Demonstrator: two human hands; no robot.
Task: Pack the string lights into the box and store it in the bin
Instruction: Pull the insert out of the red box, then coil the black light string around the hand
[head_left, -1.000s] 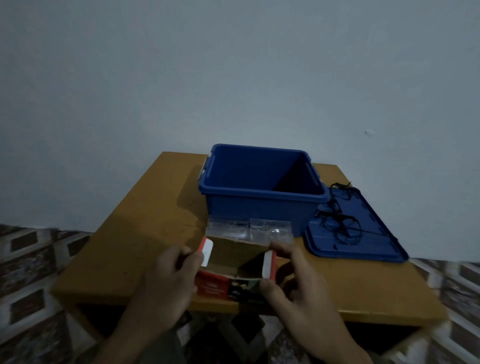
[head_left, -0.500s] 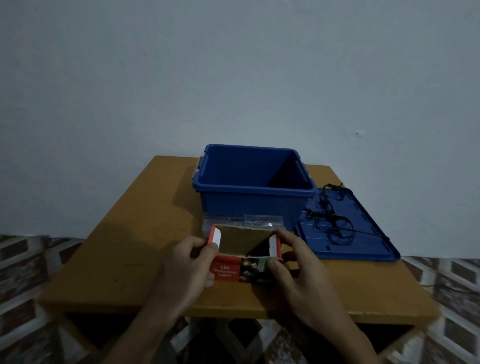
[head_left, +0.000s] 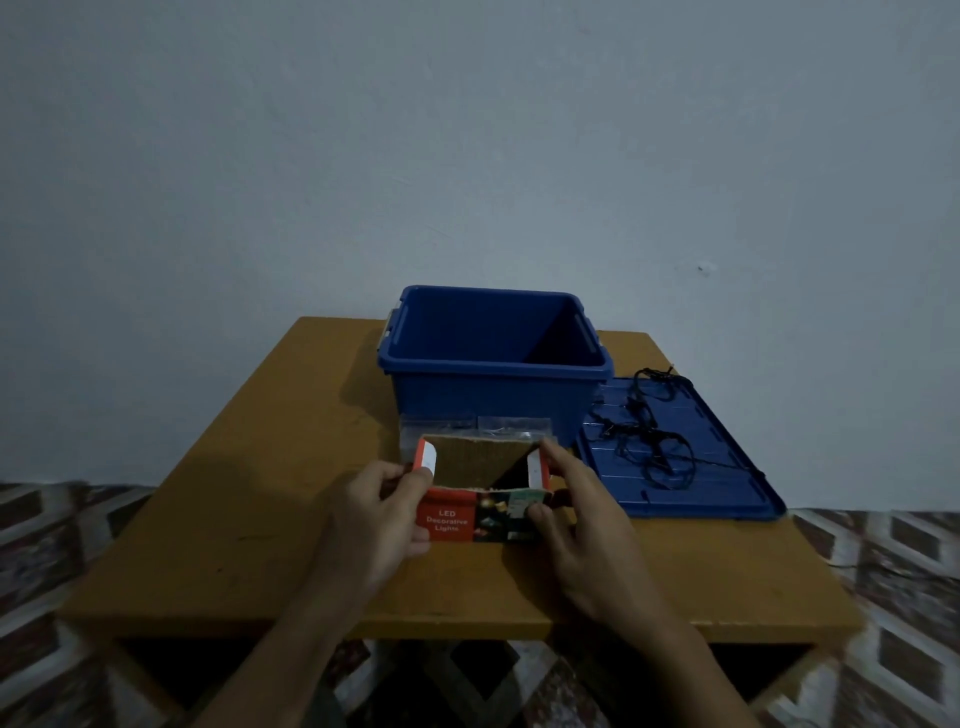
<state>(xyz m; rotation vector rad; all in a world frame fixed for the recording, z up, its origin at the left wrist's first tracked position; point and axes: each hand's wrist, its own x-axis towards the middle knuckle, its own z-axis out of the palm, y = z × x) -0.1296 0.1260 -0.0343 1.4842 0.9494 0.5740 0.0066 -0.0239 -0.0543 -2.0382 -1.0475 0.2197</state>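
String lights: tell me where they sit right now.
In the head view, the string lights lie tangled on the blue lid, right of the open bin and the box.

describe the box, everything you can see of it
The box is a red cardboard carton, its front printed "LED Decorative Lights" beside product photos. Its top is open, the brown inside looks empty, and two white-faced end flaps stand up. It sits on the table, in front of the bin. The left hand grips its left end, the right hand its right end.
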